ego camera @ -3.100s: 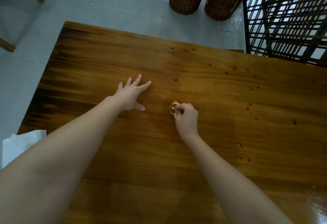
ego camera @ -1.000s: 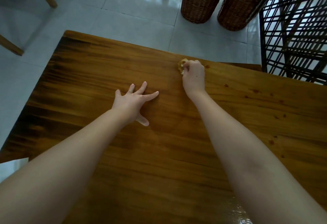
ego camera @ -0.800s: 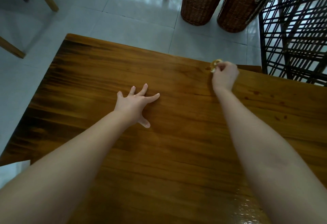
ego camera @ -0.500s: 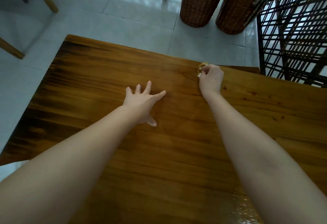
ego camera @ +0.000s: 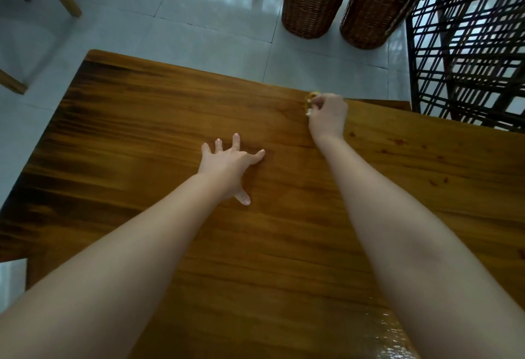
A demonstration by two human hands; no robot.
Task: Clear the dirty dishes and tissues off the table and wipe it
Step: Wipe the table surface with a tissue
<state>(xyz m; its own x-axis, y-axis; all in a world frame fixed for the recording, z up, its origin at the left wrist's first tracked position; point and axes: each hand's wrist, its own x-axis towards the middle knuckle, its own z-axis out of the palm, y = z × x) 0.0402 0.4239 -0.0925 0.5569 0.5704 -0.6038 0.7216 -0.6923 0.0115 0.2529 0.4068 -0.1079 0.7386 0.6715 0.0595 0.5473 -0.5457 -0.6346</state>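
The right hand (ego camera: 328,116) is curled tight around a small yellowish wad (ego camera: 309,101), probably a tissue or cloth, and holds it down on the table (ego camera: 142,131) right at the far edge. Reddish spots (ego camera: 399,140) lie to that hand's right and a little nearer the person, scattered across the table's right part, so I judge the next wipe should sweep rightward and back. The left hand (ego camera: 227,165) rests flat with fingers spread near the middle, well apart from the spots, so the right hand is clearly the nearer one.

Two wicker baskets (ego camera: 312,3) stand on the pale tiled floor (ego camera: 199,3).
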